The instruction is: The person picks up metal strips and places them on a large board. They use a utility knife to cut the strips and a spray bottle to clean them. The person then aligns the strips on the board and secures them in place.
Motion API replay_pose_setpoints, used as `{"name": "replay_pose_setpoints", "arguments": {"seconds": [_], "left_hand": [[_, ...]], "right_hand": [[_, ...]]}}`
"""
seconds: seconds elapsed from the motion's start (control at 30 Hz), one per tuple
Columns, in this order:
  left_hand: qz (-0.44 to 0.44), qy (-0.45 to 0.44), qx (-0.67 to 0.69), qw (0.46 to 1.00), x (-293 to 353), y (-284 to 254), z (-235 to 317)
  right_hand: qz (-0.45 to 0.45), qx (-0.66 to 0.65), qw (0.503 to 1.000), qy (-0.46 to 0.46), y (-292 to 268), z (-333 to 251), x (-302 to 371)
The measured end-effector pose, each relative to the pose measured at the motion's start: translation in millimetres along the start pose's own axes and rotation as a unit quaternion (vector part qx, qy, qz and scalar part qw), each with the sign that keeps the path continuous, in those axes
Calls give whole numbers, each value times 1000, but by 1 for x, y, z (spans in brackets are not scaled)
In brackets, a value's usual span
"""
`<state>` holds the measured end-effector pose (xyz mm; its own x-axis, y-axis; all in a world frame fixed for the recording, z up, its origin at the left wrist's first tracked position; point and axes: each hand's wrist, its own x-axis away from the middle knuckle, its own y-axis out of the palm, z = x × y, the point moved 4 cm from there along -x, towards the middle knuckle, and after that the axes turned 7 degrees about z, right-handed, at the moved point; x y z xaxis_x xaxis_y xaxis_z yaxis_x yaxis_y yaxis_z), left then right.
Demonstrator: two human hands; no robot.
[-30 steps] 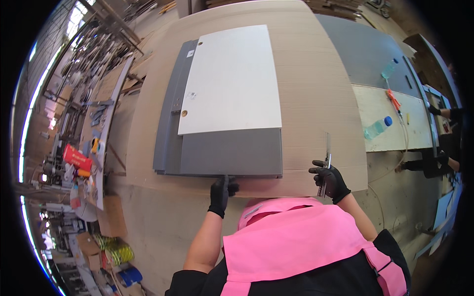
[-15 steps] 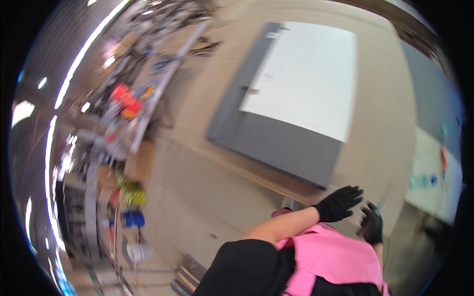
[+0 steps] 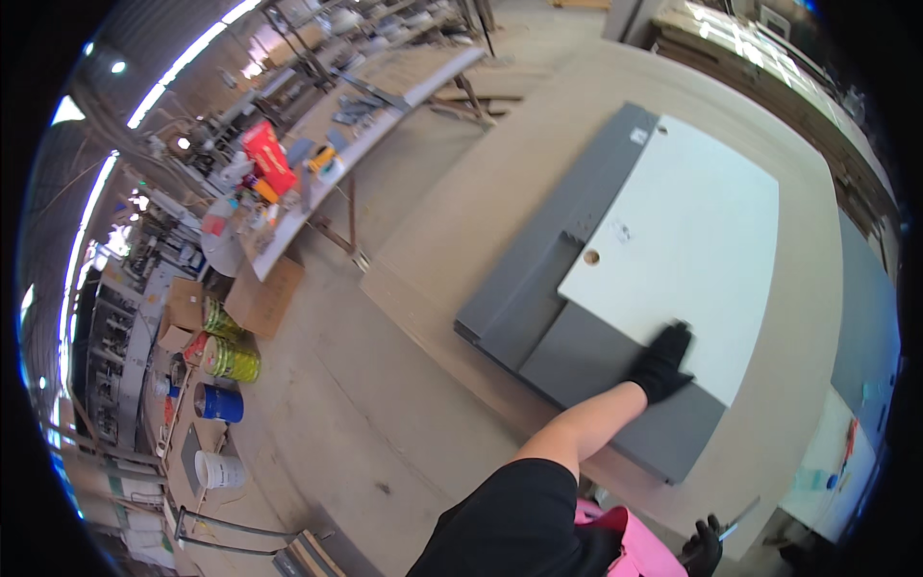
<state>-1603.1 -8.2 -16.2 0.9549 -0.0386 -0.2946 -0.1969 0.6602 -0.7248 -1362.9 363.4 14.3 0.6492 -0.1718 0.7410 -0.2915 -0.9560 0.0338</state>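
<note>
A white panel (image 3: 687, 236) with a round hole lies on top of larger grey panels (image 3: 538, 298) on a big brown worktable (image 3: 461, 216). My left hand (image 3: 663, 361), in a black glove, rests flat on the near edge of the white panel, fingers on the board. My right hand (image 3: 707, 548), also gloved in black, sits low at the frame's bottom edge beside my pink vest and grips a thin metal tool (image 3: 738, 519).
A long bench (image 3: 317, 154) at the left carries a red box, tools and clutter. Cardboard boxes (image 3: 260, 298), paint cans (image 3: 226, 351) and buckets (image 3: 216, 404) stand on the concrete floor below it. A second grey-and-pale table (image 3: 865, 385) lies at the right.
The view has swung left toward the floor and bench. My left hand went from the grey panel's front edge up onto the white panel. My right hand stayed low with the tool.
</note>
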Motion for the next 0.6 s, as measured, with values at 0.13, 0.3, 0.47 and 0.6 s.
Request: {"name": "replay_pose_setpoints", "arguments": {"seconds": [0.13,0.3,0.47,0.6], "left_hand": [[-302,244,154,909,97,76,142],[-108,158,203,960,117,70,113],[9,-114,-283,952,115,-105,-72],[-13,-296,-452,842,255,-239,-108]], "right_hand": [[52,-43,990,-123,37,-38,43],[122,-50,980,-147,35,-58,82],[43,-121,982,-141,8,-39,70],[4,-123,987,-105,-6,-28,41]]}}
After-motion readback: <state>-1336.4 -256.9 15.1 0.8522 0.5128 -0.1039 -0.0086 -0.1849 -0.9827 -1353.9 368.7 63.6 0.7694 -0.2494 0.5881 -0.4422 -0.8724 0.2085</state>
